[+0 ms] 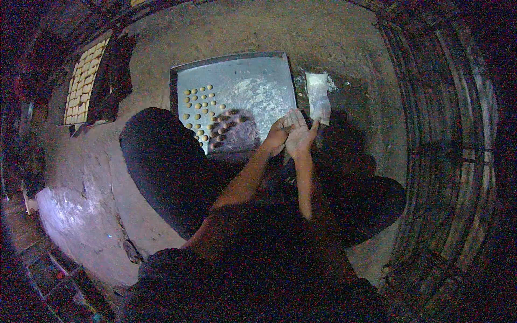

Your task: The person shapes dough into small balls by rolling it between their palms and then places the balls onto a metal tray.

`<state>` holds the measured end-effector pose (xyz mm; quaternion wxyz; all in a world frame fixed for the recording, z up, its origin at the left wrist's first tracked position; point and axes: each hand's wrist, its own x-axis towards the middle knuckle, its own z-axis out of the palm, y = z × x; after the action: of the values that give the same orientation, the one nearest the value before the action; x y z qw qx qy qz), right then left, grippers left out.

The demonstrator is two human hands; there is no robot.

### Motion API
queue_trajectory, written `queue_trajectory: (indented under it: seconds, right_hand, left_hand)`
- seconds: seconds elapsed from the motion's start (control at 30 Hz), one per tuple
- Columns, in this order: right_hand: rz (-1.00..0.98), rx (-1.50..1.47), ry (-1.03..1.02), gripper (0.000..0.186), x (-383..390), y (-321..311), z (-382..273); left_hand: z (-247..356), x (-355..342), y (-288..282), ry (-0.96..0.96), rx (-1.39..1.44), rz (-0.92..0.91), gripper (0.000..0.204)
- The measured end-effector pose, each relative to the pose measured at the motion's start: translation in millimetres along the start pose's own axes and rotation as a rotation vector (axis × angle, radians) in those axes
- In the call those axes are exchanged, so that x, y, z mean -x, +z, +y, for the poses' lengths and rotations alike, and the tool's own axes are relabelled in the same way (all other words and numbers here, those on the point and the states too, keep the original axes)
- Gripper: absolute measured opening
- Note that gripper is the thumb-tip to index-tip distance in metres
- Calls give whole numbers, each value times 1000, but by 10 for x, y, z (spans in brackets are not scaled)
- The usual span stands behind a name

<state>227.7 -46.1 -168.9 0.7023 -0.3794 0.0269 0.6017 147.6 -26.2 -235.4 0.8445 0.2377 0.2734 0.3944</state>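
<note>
The dark-clothed torso (pixel 253 258) sits nearest. Right grip (pixel 300 137) lies spread, palm up; left grip (pixel 276 135) touches it, closure indeterminable. Small balls (pixel 197 106) occupy the left of the tray (pixel 237 69), spaced presumably against sticking.

A dim, bakery-like workroom: rough floor (pixel 334 37), powdered metal tray (pixel 231 72), dough-like balls (pixel 197 106), rows of pale pieces (pixel 85 81).

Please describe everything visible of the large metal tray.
The large metal tray is grey, shallow and roughly rectangular, with a low rim. It lies on the floor. White powder dusts its middle and right; small pale balls sit at its left. The left hand and right hand are by its right side; contact is unclear.
</note>
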Motion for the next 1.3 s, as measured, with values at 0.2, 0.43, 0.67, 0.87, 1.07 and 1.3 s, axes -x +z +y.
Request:
queue_trajectory:
  seconds: [0.2,0.43,0.67,0.87,1.07,1.3]
  right_hand:
    - [-9,199,-17,94,125,102,103]
    - [34,196,-103,86,105,146,204]
    - [31,75,-157,84,-24,-92,147]
    - [115,79,-143,76,-135,-67,305]
    - [134,182,-100,63,1,27,421]
    - [39,756,-186,49,-280,-246,449]
  left_hand:
    - [-78,-54,-125,31,-481,162,34]
    - [113,-19,131,-76,-230,178,34]
    - [152,114,284,-93,-115,171,30]
    - [-192,-224,-221,-267,218,105,41]
    - [-370,-181,-264,46,-531,143,65]
    - [132,-141,71,-188,-197,244,68]
